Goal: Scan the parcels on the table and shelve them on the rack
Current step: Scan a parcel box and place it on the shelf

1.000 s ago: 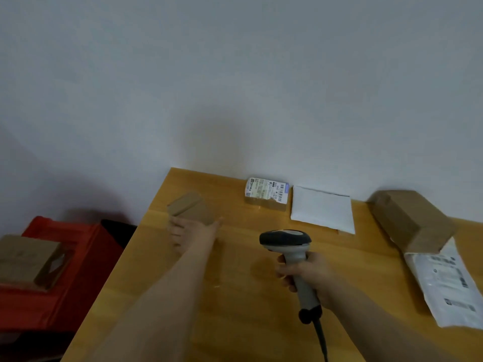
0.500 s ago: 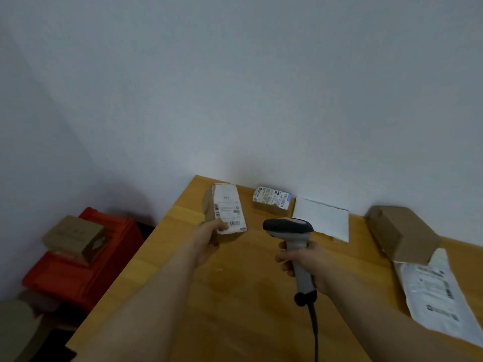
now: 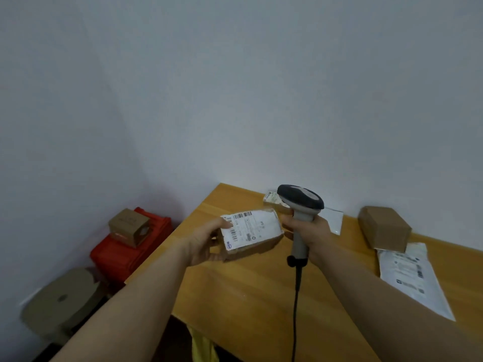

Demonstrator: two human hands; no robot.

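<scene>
Head view: the left hand (image 3: 205, 242) has its grip closed on a small labelled parcel (image 3: 252, 232), held above the desk (image 3: 248, 296), label up. The right hand (image 3: 312, 231) wraps its grip round the scanner (image 3: 300, 202) handle just beside it. Scanning is in hand — next, likely, the scanner's head must tilt onto the barcode.
</scene>
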